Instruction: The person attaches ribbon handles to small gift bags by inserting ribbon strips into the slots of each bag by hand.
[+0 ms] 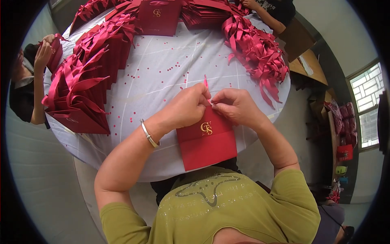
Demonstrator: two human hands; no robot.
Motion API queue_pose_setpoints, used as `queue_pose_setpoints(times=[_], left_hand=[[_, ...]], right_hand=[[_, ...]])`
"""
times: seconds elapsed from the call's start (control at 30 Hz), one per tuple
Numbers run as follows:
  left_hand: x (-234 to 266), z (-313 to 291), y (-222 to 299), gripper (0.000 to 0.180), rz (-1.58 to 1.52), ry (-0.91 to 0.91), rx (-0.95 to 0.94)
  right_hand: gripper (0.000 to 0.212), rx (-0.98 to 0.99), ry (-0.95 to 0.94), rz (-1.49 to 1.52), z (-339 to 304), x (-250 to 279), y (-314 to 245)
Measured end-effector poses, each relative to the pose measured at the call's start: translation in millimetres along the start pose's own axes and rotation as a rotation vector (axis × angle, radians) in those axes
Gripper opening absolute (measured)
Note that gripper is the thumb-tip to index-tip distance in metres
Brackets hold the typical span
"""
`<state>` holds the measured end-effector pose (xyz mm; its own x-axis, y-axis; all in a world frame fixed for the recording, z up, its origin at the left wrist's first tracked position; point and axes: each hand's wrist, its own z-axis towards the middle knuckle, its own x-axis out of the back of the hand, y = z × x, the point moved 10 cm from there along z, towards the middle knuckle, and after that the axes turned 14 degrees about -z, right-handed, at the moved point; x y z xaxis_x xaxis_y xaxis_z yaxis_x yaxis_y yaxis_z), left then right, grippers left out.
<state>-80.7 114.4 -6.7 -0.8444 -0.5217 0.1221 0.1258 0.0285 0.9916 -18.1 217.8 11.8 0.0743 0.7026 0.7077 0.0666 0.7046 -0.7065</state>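
Observation:
A flat red paper bag point(208, 143) with a gold emblem lies at the near edge of the round table point(162, 69). My left hand point(187, 106) and my right hand point(234, 106) meet at the bag's top edge. Both pinch a thin red ribbon point(206, 82) whose end sticks up between them. A silver bangle sits on my left wrist.
Rows of finished red bags with ribbon handles point(87, 77) lie at the left, more point(258, 49) at the right, and stacked flat bags point(159, 16) at the far side. Small red paper dots litter the white cloth. Another person's hand point(42, 53) holds a bag at left; a second person's arm point(264, 12) works at the far right.

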Motion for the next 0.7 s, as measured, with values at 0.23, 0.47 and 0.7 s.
queue_pose_setpoints(times=[0.23,0.47,0.7], left_hand=[[15,2,23,0.016,0.263,-0.096,-0.029],[16,-3,1,0.025,-0.066,-0.310,0.220],[12,-6,-16,0.025,-0.218,-0.285,0.413]], right_hand=[[0.011,-0.085,-0.025,-0.015,0,9,6],[0.013,-0.013,0.000,-0.120,1,16,4],[0.015,-0.046,0.042,-0.070,-2,23,15]])
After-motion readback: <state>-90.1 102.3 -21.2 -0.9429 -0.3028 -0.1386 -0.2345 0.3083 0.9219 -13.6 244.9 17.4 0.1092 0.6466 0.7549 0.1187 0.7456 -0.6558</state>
